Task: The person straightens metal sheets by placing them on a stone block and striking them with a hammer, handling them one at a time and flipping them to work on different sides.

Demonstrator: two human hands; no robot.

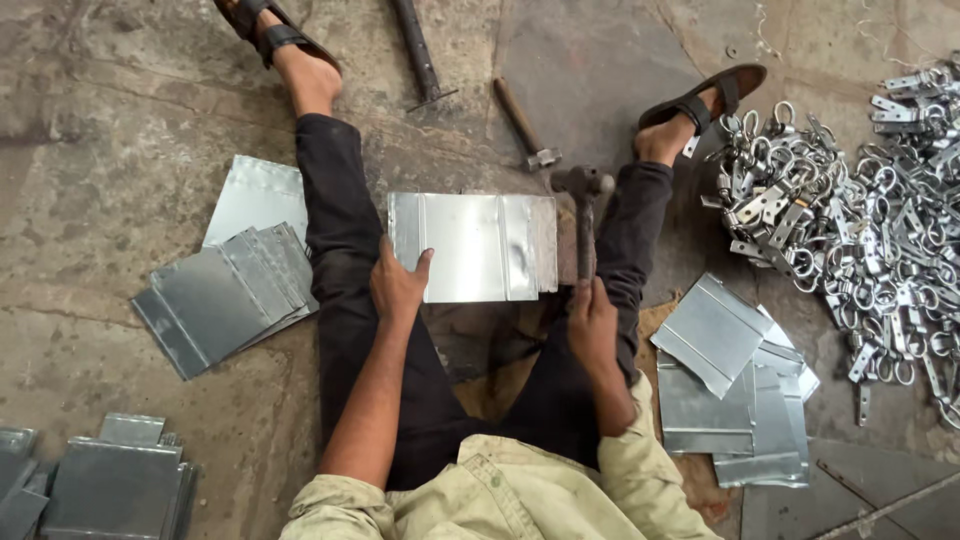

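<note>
Stained, cracked concrete floor fills the frame, and the person is seated on it with legs spread toward the upper edge.

At the centre, between the legs, a folded sheet-metal panel is laid flat. Its lower left corner is pressed down by the left hand, whose grip is spread flat on the sheet rather than closed round it. The right hand is closed fully round the lower end of a hammer, whose head is held just over the panel's right edge.

The panel is judged thin, light and stiff only along its ribs; it would likely flex, slide on the floor and cut at its edges, so it is best held flat by a palm near a corner, away from the struck edge.

To the lower right a stack of similar bent sheets is seen, to the left another stack, and at the lower left corner folded metal boxes. At the right a heap of metal hasps and rings lies close to the right foot. Farther up, a second hammer and an iron bar lie between the feet, near the work but clear of the panel.
</note>
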